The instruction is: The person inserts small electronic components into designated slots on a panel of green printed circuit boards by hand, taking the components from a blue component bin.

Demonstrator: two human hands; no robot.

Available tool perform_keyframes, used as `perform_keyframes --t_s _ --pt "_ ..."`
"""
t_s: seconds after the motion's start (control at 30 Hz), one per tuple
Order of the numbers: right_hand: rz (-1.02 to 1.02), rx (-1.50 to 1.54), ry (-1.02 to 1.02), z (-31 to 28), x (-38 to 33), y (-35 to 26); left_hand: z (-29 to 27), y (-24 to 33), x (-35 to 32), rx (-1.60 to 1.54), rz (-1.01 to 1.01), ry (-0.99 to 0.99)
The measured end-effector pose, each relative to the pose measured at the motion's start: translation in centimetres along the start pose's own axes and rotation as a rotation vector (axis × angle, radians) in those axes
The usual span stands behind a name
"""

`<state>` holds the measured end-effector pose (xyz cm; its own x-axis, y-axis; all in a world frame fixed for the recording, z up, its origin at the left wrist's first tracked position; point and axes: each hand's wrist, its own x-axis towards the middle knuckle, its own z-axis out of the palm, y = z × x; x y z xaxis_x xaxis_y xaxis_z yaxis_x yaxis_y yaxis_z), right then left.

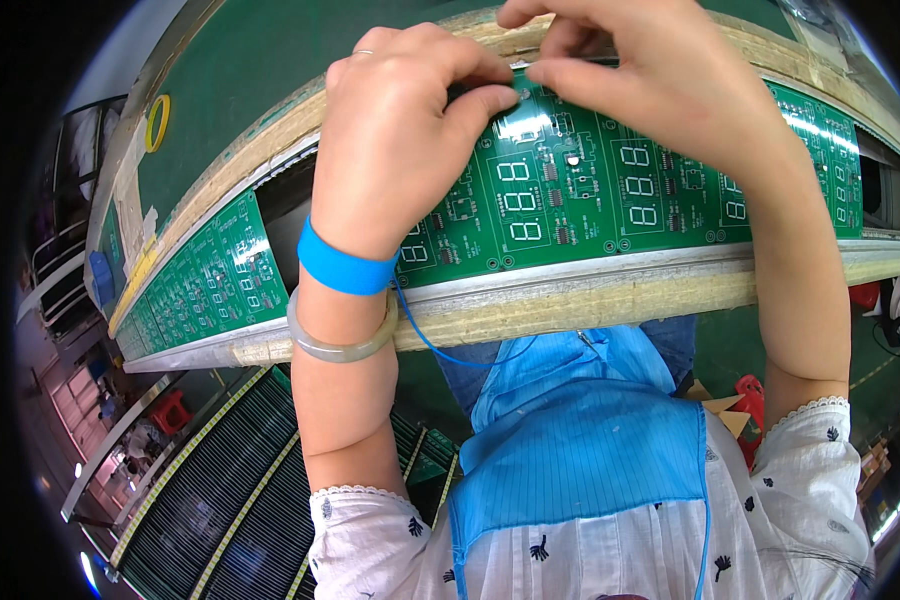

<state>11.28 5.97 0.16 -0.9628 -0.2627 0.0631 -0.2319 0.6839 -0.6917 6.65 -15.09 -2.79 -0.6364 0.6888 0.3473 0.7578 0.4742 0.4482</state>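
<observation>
We see a workshop room bent round by the lens, with a green floor [720, 345] below and a red stool [170, 411] far off at the left. A green tabletop [260, 60] spreads beyond the work, and a rack [210, 480] of closely spaced dark slats stands low at our left. A blue apron [590, 455] covers our lap. Two pale wooden rails cross in front of us, a far rail [270, 140] and a near rail [570, 300], the near one edged with metal.

Between them lies the green circuit board [585, 190], flat, its printed face up. Its long axis runs left to right along the rails, curving with the lens; its columns of white digit outlines run across the short axis, from far edge toward near edge. Which end is its front we cannot tell. A second board [210, 280] lies in line at the left, past a dark gap.

Our left hand [390, 110] bends over the far edge of the circuit board, thumb and forefinger almost meeting; whether they grip something small we cannot tell. Our right hand [650, 70] is just beside it, thumb and forefinger spread apart.

Round the left wrist sit a blue band [345, 262] and a pale bangle [335, 350]; a thin blue cord [440, 352] trails from the band. A yellow ring [157, 123] lies at far left.
</observation>
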Motion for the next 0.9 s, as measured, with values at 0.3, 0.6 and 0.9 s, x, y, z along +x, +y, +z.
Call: perform_keyframes --t_s 0.3,0.6,0.9 --pt "-0.200 -0.612 0.325 -4.1 5.0 0.8 -2.7 1.7 7.3 0.125 0.022 0.208" --pt "0.088 -0.993 0.194 -1.5 9.4 2.4 0.6 -2.5 12.1 0.465 -0.128 -0.067" --pt "0.028 -0.799 0.276 -1.8 8.3 1.9 1.0 -3.8 11.8 0.378 -0.051 0.056"
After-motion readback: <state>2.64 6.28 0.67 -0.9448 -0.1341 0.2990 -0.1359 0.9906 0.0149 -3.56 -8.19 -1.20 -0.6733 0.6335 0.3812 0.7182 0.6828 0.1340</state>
